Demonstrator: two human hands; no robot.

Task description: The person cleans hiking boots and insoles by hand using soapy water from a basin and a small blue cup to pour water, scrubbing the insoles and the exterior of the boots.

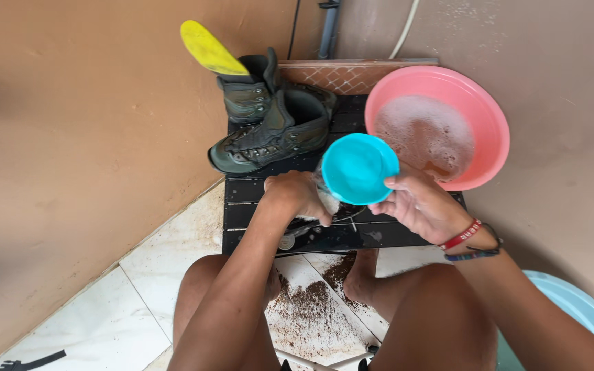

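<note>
We hold the turquoise bowl (pixel 357 168) tilted, right hand (pixel 421 206) fingers curled around its rim, left hand (pixel 298 196) fisted on something hidden; pour slowly, keep runoff over the black slatted mat (pixel 242 206).

We are looking at a home washing corner: white tiled floor (pixel 132 302), plain brown walls (pixel 70 124), round pink plastic basin (pixel 489 124) holding soapy water.

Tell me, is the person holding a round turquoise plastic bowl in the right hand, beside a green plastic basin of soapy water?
Not quite: the head view shows the plastic basin of soapy water is pink, not green. The rest holds: the right hand grips the round turquoise plastic bowl beside that basin.
</note>
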